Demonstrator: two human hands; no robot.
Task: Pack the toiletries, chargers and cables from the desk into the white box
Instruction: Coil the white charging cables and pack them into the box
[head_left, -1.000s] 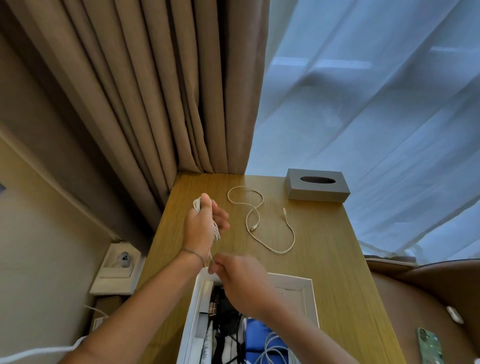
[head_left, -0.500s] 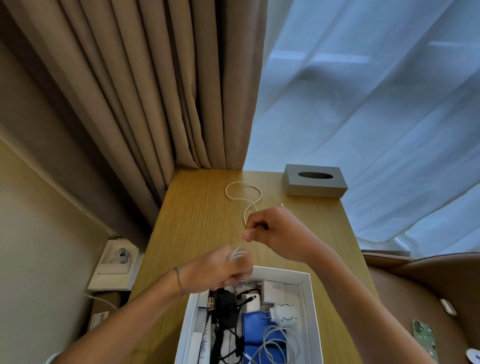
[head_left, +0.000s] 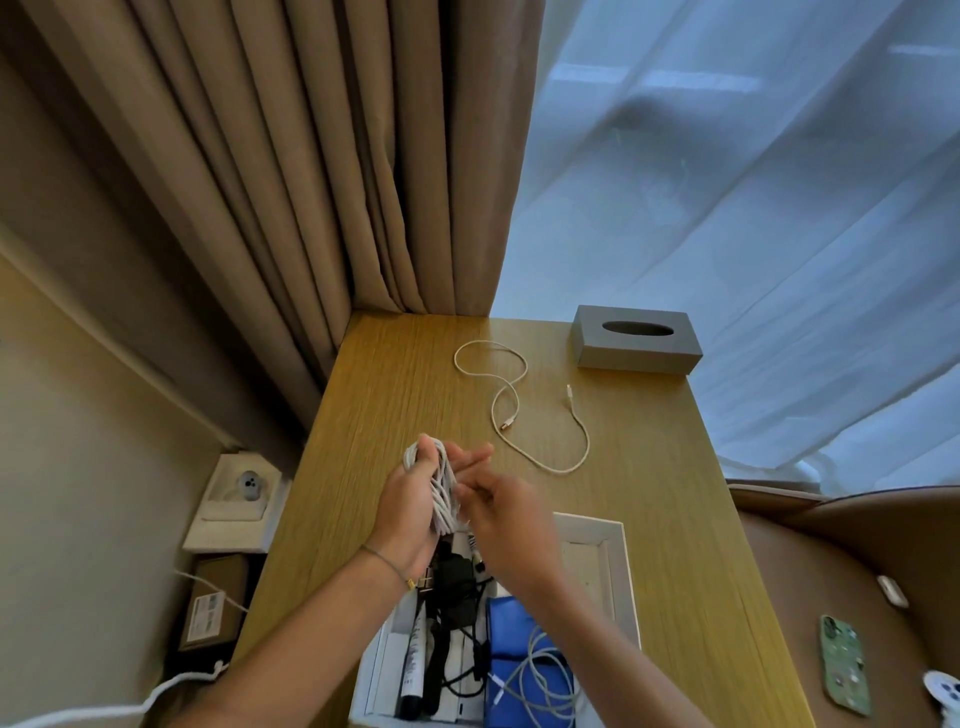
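Bare forearms, thin wrist bracelet (head_left: 387, 562)

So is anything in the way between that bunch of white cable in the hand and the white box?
No. The left hand holds the coiled white cable just above the white box's far edge; only the right hand is beside it.

A hotel-style room is suggested — table (head_left: 649, 493) set against heavy drapes (head_left: 311, 156), sheer curtain (head_left: 727, 182), tissue box (head_left: 636, 340).
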